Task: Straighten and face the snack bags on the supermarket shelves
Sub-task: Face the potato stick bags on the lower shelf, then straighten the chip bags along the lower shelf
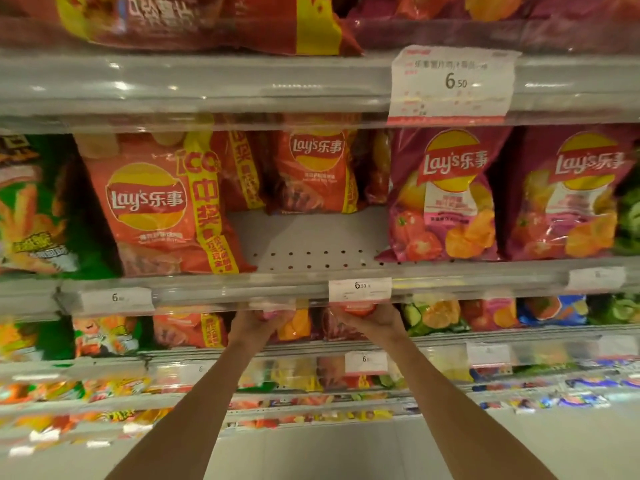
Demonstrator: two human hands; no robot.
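Note:
Both my hands reach under the edge of the middle shelf [277, 284]. My left hand [254, 323] grips the top of a purple and yellow bag [294, 327] on the shelf below. My right hand [372, 322] grips the top of a dark red bag [336, 329] beside it. The bag tops and my fingertips are partly hidden behind the shelf strip. On the middle shelf an orange Lay's bag [156, 206] leans at the left, another orange bag [313, 168] stands far back, and two purple tomato Lay's bags [446, 195] [571, 195] stand at the right.
A bare stretch of perforated shelf [308, 237] lies between the orange and purple bags. A green snack bag [31, 209] stands at far left. Price tags [450, 83] [360, 289] hang on the shelf strips. Lower shelves hold several more bags; grey floor lies below.

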